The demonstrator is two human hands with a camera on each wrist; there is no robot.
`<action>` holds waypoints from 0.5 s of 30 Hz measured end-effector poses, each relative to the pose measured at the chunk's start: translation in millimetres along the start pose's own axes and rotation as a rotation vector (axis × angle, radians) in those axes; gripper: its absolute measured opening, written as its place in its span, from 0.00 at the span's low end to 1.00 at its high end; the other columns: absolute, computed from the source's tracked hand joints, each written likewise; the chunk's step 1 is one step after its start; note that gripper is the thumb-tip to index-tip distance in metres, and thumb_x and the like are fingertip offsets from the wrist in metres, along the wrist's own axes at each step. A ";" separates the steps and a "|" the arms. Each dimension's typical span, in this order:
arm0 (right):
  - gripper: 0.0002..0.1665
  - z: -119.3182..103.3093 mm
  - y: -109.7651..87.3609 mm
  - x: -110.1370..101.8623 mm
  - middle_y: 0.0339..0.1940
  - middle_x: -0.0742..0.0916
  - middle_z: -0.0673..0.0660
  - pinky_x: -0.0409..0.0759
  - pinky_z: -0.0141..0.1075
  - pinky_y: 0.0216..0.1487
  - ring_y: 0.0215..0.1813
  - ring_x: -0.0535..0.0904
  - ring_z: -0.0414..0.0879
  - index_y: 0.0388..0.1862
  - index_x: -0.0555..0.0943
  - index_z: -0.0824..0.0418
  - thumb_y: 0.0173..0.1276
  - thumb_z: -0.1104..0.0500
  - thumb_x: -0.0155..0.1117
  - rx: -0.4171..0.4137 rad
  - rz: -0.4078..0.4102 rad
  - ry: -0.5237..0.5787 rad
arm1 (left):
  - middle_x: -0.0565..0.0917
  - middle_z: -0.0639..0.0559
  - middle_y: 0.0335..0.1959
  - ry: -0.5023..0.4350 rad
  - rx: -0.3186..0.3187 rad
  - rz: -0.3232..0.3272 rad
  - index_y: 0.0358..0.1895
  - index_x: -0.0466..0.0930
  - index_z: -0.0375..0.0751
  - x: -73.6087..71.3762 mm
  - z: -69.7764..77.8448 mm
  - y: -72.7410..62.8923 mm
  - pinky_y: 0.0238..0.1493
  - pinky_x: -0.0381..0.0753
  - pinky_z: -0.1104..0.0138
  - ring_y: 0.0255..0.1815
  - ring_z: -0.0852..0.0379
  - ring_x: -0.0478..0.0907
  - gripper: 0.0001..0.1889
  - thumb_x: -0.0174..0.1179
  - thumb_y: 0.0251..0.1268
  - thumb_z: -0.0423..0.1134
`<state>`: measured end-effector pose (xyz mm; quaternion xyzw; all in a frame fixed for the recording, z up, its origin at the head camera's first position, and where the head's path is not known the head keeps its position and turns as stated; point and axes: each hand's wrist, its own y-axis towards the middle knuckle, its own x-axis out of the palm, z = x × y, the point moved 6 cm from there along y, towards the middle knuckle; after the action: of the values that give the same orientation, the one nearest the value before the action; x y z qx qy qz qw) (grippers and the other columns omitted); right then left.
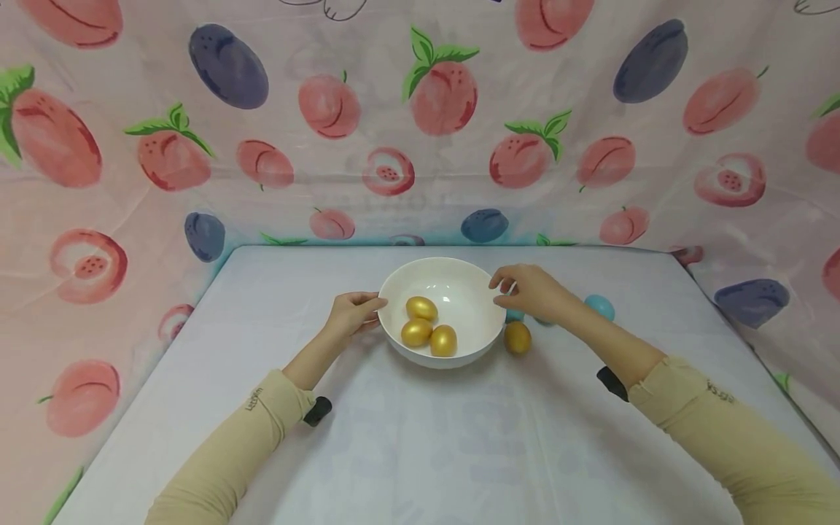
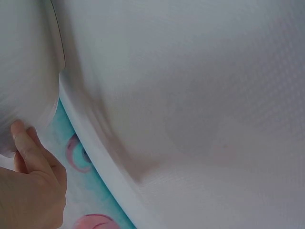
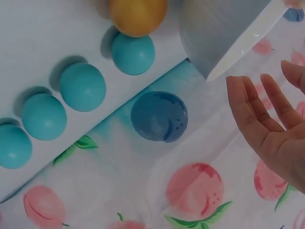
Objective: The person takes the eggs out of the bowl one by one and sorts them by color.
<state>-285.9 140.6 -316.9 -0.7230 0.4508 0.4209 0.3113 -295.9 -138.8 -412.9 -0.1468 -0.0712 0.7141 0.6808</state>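
A white bowl (image 1: 467, 310) stands mid-table with three gold eggs (image 1: 421, 308) inside it. My left hand (image 1: 353, 313) holds its left rim, thumb over the edge and fingers against the outer wall; in the left wrist view the fingers (image 2: 29, 145) touch the bowl's side (image 2: 28, 71). At the right rim hovers my right hand (image 1: 530, 290), fingers spread and loosely bent, holding nothing. The right wrist view shows that hand (image 3: 271, 119) beside the bowl's edge (image 3: 238, 50).
Right of the bowl, one gold egg (image 1: 518, 338) lies on the white tablecloth (image 1: 459, 437). Several blue eggs (image 3: 83, 87) form a row beyond it, partly hidden by my right arm in the head view. A fruit-print cloth (image 1: 387, 95) hangs behind the table.
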 end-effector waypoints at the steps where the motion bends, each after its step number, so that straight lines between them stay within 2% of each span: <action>1: 0.15 -2.4 2.0 0.7 0.41 0.83 0.62 0.85 0.40 0.44 0.43 0.78 0.54 0.48 0.79 0.65 0.64 0.60 0.64 -0.003 -0.005 -0.004 | 0.80 0.50 0.38 0.002 0.000 0.000 0.56 0.76 0.30 -0.1 -0.2 0.1 0.41 0.87 0.71 0.25 0.67 0.77 0.21 0.61 0.61 0.36; 5: 0.15 -11.8 9.6 5.1 0.43 0.83 0.63 0.85 0.39 0.44 0.45 0.77 0.54 0.48 0.79 0.65 0.64 0.60 0.64 -0.014 -0.043 -0.032 | 0.80 0.48 0.40 0.006 -0.003 0.000 0.56 0.75 0.30 -0.2 -0.6 -0.1 0.37 0.87 0.74 0.25 0.66 0.78 0.21 0.61 0.61 0.36; 10: 0.16 -27.0 19.0 10.3 0.46 0.83 0.63 0.85 0.40 0.48 0.48 0.77 0.55 0.49 0.80 0.65 0.64 0.60 0.63 -0.021 -0.100 -0.063 | 0.80 0.47 0.42 0.002 -0.003 0.000 0.56 0.75 0.30 -0.5 -0.2 -0.4 0.37 0.86 0.74 0.26 0.66 0.78 0.21 0.61 0.61 0.36; 15: 0.16 -39.8 31.2 14.7 0.41 0.82 0.61 0.83 0.35 0.43 0.44 0.75 0.52 0.48 0.80 0.63 0.63 0.59 0.65 -0.027 -0.134 -0.111 | 0.81 0.44 0.46 -0.008 -0.006 0.000 0.56 0.75 0.30 -0.1 -0.6 0.9 0.39 0.87 0.73 0.26 0.66 0.79 0.21 0.61 0.61 0.36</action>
<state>-297.9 89.4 -314.2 -0.7313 0.3779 0.4444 0.3535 -296.6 -139.0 -413.6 -0.1460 -0.0763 0.7144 0.6800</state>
